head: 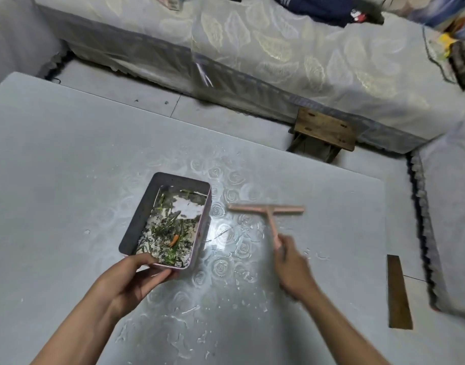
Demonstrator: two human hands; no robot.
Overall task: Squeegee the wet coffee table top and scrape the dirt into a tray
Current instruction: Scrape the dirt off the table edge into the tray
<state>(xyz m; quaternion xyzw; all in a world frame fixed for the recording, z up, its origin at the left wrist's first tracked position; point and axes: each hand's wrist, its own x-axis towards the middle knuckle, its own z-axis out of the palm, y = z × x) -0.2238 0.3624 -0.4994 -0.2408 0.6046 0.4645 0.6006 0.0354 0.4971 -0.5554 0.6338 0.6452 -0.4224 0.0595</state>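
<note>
Holding the tray by its near end, my left grip curled round the rim; dirt and green scraps lie inside. My right grip is closed round the pink squeegee handle, blade crosswise just right of the tray, blurred; contact with the wet counter unclear. Beyond: wooden stool, leaf-patterned cover
</note>
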